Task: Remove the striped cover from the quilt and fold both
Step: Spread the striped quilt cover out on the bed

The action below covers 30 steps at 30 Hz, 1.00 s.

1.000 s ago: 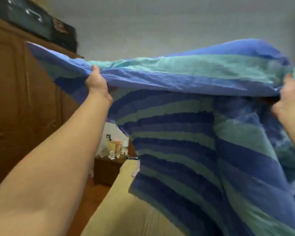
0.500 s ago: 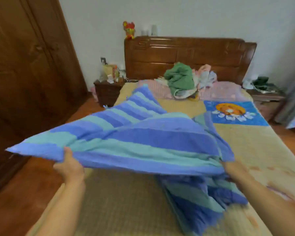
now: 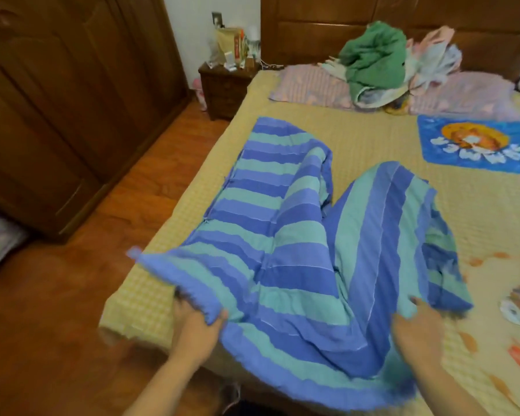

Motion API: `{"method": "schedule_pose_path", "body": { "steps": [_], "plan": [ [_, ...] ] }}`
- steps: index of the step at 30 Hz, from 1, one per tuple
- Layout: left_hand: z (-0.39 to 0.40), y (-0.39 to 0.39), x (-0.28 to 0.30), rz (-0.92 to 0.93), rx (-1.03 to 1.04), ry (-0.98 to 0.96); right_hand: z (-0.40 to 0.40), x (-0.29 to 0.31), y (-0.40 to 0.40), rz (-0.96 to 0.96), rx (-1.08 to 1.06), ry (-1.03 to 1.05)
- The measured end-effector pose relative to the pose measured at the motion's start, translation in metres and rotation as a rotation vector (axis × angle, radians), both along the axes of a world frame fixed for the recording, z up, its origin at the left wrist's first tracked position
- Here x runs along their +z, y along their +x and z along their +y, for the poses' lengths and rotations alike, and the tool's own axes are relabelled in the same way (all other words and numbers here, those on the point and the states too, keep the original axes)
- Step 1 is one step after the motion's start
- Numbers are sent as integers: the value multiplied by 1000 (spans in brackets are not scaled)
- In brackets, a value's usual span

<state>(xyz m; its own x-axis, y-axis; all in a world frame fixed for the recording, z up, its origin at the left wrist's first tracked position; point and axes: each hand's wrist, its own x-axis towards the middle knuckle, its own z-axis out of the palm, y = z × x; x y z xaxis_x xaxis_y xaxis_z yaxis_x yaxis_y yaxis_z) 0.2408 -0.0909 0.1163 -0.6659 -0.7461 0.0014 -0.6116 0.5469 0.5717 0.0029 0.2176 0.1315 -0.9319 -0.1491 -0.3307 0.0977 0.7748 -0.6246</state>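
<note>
The blue and teal striped quilt cover (image 3: 297, 250) lies rumpled on the left half of the bed (image 3: 357, 148), its near edge hanging over the foot. My left hand (image 3: 197, 321) grips a bunched near-left corner of the cover. On the near-right side, my right hand (image 3: 418, 328) holds the cover's edge, fingers curled under the fabric. Whether a quilt is inside the cover is hidden.
A pile of green and pale clothes (image 3: 376, 58) sits on pink pillows by the headboard. A blue cartoon cloth (image 3: 478, 142) lies at the right. A cluttered nightstand (image 3: 225, 82) stands left of the bed, beside a wooden wardrobe (image 3: 57, 100). Wooden floor lies left.
Both hands swung the striped cover down from overhead and it has landed on the bed. The view dropped from the ceiling to the mattress.
</note>
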Motion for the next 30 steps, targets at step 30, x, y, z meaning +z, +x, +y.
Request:
{"method": "schedule_pose_path", "body": {
  "steps": [30],
  "plan": [
    [-357, 32, -75, -1081, -517, 136, -151, -26, 131, -446, -354, 196]
  ]
}}
